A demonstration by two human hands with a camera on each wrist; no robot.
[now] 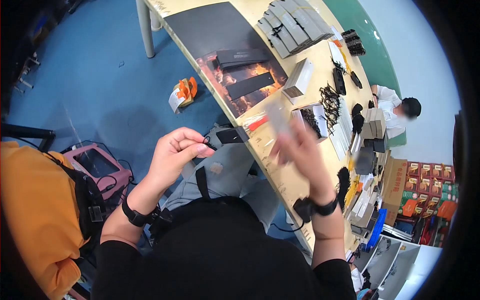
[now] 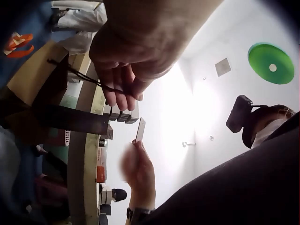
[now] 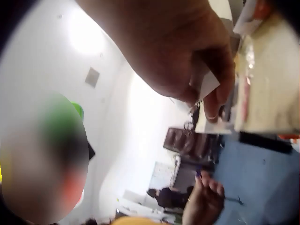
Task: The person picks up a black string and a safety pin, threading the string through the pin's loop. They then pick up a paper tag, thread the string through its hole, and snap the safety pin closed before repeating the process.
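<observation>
My left hand (image 1: 172,152) pinches a thin black cord (image 2: 77,72) between thumb and fingertips, in front of the table edge. The cord's strands trail off to the left in the left wrist view. Over the table, my right hand (image 1: 306,155), blurred in the head view, grips a flat light-grey card (image 1: 276,117). A pale corner of the card (image 3: 209,86) shows between thumb and fingers in the right wrist view. Between the hands, a black rectangular strip (image 1: 230,136) juts out past the table edge.
On the table (image 1: 277,170), black strips (image 1: 250,86) lie on a dark printed sheet (image 1: 200,27). Beyond are stacked grey boxes (image 1: 292,27), a long pale box (image 1: 298,79) and an open box of black cords (image 1: 312,120). Another person (image 1: 392,107) sits across; an orange-clad person (image 1: 40,215) is at left.
</observation>
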